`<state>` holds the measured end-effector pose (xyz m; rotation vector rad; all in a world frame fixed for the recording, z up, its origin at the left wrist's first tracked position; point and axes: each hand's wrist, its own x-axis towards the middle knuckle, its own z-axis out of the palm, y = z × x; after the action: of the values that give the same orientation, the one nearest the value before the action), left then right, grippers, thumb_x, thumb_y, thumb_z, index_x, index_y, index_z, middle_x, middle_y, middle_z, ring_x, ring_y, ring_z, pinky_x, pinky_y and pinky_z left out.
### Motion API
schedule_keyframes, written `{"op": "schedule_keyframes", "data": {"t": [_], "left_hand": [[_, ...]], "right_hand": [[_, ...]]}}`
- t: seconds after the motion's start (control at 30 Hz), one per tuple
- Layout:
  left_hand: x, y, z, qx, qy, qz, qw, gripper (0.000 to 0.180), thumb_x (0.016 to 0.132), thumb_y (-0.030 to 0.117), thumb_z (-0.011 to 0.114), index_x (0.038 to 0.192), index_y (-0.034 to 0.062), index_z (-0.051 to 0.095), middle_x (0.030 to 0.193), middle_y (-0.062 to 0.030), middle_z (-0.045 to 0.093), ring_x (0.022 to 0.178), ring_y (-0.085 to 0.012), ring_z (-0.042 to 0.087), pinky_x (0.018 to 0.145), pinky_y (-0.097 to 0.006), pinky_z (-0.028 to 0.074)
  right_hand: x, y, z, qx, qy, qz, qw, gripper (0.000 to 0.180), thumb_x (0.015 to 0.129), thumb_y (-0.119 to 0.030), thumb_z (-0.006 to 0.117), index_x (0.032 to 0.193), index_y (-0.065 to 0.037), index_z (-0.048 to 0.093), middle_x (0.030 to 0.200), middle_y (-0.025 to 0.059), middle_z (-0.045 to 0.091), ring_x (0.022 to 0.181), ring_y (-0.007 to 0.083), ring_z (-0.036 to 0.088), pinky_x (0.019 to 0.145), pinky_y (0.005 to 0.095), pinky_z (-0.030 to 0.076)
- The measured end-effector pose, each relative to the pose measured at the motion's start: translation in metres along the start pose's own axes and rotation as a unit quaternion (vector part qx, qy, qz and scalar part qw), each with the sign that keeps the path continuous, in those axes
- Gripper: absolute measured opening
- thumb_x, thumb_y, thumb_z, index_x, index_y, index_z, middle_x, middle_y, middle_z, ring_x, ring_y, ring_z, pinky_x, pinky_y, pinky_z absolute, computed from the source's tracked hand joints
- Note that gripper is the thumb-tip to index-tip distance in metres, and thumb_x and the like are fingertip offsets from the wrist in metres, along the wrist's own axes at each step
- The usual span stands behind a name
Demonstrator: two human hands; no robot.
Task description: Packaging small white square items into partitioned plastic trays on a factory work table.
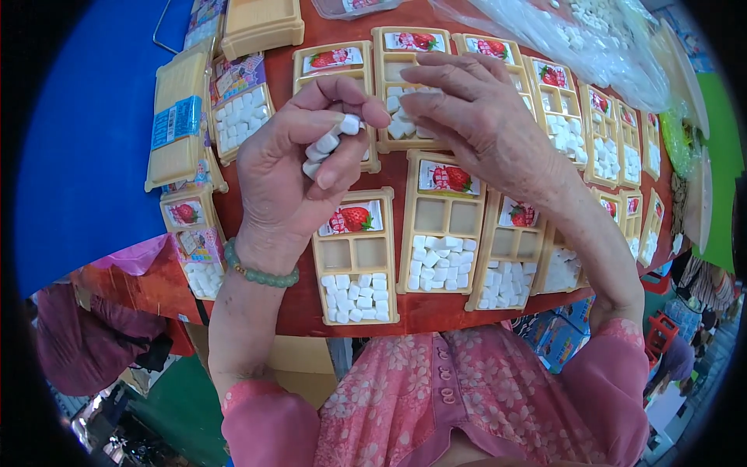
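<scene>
My left hand [272,156] is raised over the table, fingers curled around several small white marshmallows [327,145], one pinched at the fingertips. My right hand [498,128] reaches over a beige compartment tray [394,71] in the far row. Its fingers are stretched and apart, partly covering the marshmallows in that tray; nothing shows in its grip, though the fingertips' undersides are hidden. Closer to me stands another beige tray [432,214], with a strawberry-printed packet [449,178] at its top, two bare small compartments, and marshmallows filling its large one.
Similar filled trays continue along the red table [296,311] to the right. Stacked beige trays [173,117] stand at the left beside a blue surface [101,117]. A clear plastic bag [568,39] with more white pieces lies at the back right. Cardboard [303,362] is below the table edge.
</scene>
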<state>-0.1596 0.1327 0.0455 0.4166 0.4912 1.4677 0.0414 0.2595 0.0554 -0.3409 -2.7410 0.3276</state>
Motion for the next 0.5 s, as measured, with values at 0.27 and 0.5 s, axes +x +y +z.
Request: {"op": "schedule_keyframes", "data": {"t": [0.27, 0.5], "left_hand": [[-0.003, -0.005, 0.005, 0.169, 0.077, -0.027, 0.982, 0.024, 0.103, 0.016, 0.053, 0.115, -0.0021, 0.062, 0.082, -0.0038, 0.060, 0.053, -0.0038, 0.046, 0.043, -0.014, 0.029], [-0.001, -0.016, 0.003, 0.736, 0.045, 0.263, 0.622, 0.006, 0.090, 0.008, 0.066, 0.092, 0.0026, 0.069, 0.072, -0.0108, 0.063, 0.065, -0.0264, 0.065, 0.058, -0.037, 0.051]], "right_hand": [[-0.004, -0.001, 0.006, 0.010, 0.008, -0.009, 1.000, 0.021, 0.085, -0.009, 0.070, 0.105, -0.008, 0.068, 0.130, 0.0098, 0.062, 0.128, 0.0314, 0.053, 0.105, 0.0465, 0.040], [0.000, -0.001, 0.011, 0.002, 0.018, 0.004, 1.000, 0.016, 0.085, -0.009, 0.070, 0.100, -0.005, 0.067, 0.130, 0.0100, 0.062, 0.125, 0.0306, 0.054, 0.104, 0.0457, 0.041]]}}
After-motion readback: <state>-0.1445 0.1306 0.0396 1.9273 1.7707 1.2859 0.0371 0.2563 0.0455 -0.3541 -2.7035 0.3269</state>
